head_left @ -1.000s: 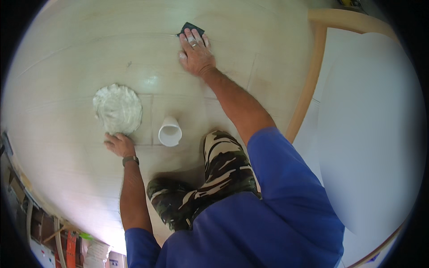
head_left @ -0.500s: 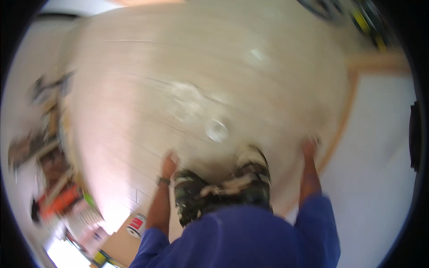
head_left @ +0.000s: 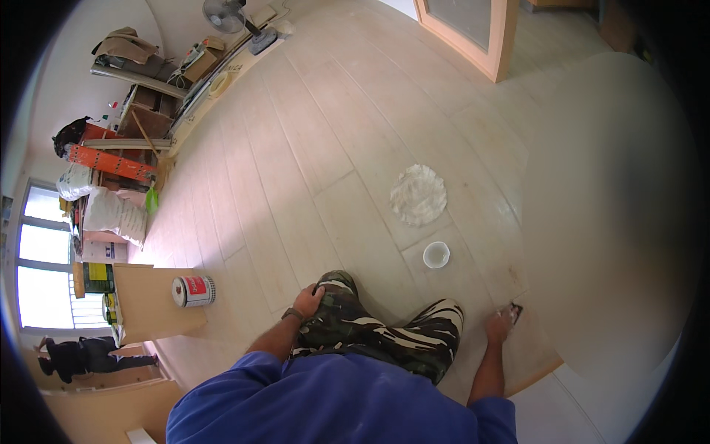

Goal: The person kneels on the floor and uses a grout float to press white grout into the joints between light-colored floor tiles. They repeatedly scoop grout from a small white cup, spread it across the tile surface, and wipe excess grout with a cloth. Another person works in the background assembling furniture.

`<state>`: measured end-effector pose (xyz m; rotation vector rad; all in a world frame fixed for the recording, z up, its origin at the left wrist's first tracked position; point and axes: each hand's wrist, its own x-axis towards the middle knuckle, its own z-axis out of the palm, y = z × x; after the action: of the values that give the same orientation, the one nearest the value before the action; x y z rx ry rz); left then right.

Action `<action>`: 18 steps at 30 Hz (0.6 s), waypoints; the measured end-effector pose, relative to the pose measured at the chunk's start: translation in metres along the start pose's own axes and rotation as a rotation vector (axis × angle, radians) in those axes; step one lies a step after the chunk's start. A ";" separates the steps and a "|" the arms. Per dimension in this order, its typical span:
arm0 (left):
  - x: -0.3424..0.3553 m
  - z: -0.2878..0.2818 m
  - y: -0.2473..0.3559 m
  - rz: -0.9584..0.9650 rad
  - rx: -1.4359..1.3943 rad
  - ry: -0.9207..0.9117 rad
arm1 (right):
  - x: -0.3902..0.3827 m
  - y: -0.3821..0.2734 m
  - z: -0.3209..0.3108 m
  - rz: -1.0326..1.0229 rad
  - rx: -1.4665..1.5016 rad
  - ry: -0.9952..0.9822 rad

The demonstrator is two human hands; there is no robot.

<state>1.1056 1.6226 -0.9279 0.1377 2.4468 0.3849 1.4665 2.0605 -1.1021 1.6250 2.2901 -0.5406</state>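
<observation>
Along the left edge of a pale plank floor (head_left: 296, 207), stacked boxes (head_left: 148, 103) and a fan (head_left: 260, 41) line the wall as a person in a blue shirt (head_left: 318, 399) works low with 2 bare hands. Near the floor's right edge, by a wood strip (head_left: 536, 375), the right hand (head_left: 501, 323) has its fingers together on a small dark tool (head_left: 516, 312), at the fingertips on the side away from the body; its long axis is too small to tell. A white cup (head_left: 426, 256) lies up and left of that hand, the nearer of the 2, with a white-coated disc (head_left: 418, 195) just beyond. The left hand (head_left: 309, 300) rests on camouflage trousers (head_left: 399, 337), its grip impossible to tell.
</observation>
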 end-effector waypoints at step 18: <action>0.227 0.053 0.248 0.865 0.395 0.350 | 0.120 -0.030 -0.017 0.248 -0.032 0.505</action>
<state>0.9611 1.9151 -1.0252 1.4232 2.6572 0.2880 1.3988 2.1601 -1.1347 2.1853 2.3413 -0.0314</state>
